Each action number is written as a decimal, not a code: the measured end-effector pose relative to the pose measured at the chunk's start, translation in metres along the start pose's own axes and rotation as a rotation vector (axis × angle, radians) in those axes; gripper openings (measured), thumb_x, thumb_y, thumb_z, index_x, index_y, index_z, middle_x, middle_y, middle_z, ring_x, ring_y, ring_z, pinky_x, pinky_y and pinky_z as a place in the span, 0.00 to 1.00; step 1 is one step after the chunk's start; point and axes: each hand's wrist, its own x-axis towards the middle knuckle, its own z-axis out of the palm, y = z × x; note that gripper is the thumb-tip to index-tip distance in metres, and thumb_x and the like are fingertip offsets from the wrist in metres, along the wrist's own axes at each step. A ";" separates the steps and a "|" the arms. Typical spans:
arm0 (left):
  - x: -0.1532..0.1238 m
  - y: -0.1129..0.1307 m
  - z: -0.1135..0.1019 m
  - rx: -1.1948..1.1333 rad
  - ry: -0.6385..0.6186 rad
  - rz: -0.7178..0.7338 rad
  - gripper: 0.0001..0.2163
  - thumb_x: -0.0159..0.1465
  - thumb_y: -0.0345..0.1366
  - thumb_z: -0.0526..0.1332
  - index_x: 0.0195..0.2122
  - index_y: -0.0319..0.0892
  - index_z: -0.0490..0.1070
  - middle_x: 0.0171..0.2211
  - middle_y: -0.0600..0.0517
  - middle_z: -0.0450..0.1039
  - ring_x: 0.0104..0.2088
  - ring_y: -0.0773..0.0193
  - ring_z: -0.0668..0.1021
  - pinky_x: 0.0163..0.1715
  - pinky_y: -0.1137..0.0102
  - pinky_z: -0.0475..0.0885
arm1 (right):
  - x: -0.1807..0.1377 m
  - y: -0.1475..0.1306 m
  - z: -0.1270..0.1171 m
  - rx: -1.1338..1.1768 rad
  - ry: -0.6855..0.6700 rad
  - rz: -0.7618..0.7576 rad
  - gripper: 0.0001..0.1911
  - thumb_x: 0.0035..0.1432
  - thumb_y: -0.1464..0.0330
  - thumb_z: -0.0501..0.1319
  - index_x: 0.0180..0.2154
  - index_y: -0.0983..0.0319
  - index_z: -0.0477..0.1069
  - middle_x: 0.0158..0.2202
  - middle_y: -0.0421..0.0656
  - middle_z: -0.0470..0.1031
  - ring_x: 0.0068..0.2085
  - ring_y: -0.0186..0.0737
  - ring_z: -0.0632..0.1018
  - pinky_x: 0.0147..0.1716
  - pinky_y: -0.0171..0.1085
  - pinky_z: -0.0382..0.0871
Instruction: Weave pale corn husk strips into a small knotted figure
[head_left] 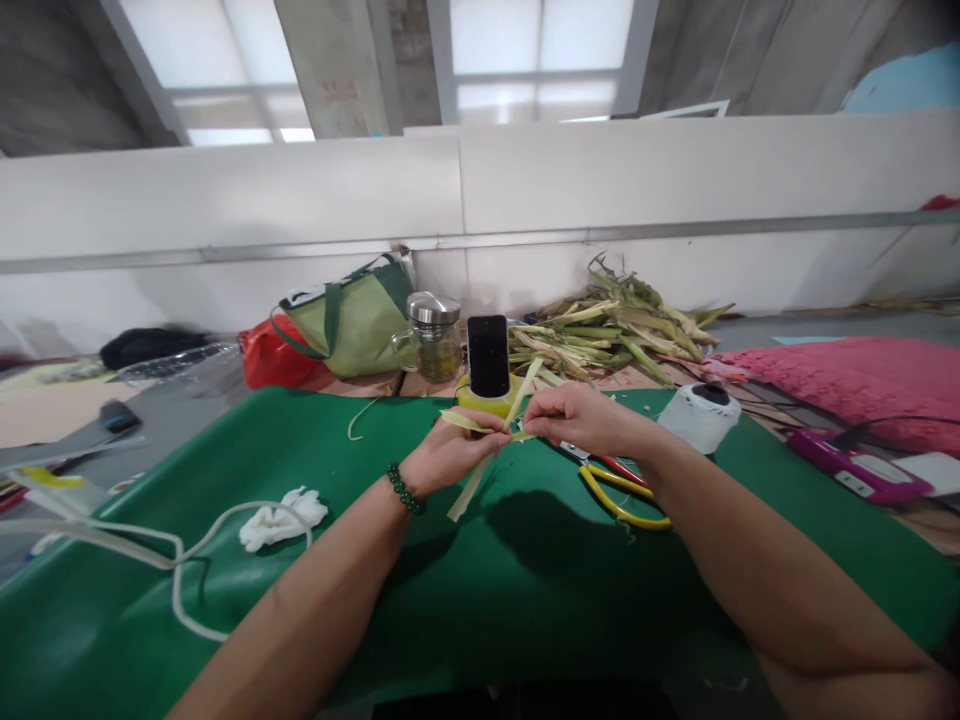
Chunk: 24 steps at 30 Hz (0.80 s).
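Note:
Both hands meet over the green cloth (525, 590) and pinch pale green leaf strips (480, 468) that cross each other. My left hand (442, 455), with a dark bead bracelet on its wrist, is closed on the strips from the left. My right hand (577, 415) pinches them from the right, with one strip rising toward the phone. A long strip hangs down toward the cloth.
A phone (488, 355) stands on a yellow holder behind the hands. Nearby are yellow-handled scissors (622, 495), a white roll (701, 415), a glass jar (435, 340), a green bag (349, 320), a heap of husks (607, 325), a white cord (172, 560) and a pink cushion (847, 385).

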 end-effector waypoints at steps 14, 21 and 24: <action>0.003 -0.007 0.001 -0.304 0.055 -0.019 0.07 0.53 0.37 0.65 0.28 0.38 0.76 0.25 0.50 0.76 0.27 0.65 0.76 0.29 0.71 0.71 | 0.009 0.018 0.006 0.183 0.111 0.106 0.11 0.54 0.63 0.58 0.27 0.65 0.71 0.18 0.38 0.69 0.20 0.30 0.67 0.21 0.30 0.61; 0.000 0.001 0.003 -0.471 0.135 -0.159 0.09 0.53 0.38 0.65 0.32 0.38 0.78 0.23 0.50 0.76 0.30 0.63 0.79 0.31 0.72 0.73 | 0.013 0.023 0.015 -0.044 0.419 -0.004 0.07 0.55 0.66 0.58 0.29 0.62 0.72 0.27 0.42 0.75 0.30 0.37 0.73 0.31 0.36 0.65; 0.001 0.001 0.001 -0.469 0.246 -0.172 0.09 0.52 0.38 0.66 0.31 0.38 0.78 0.22 0.50 0.76 0.28 0.63 0.79 0.29 0.73 0.72 | 0.008 0.013 0.015 -0.239 0.739 -0.148 0.12 0.59 0.63 0.57 0.25 0.61 0.69 0.30 0.44 0.73 0.35 0.40 0.72 0.38 0.38 0.64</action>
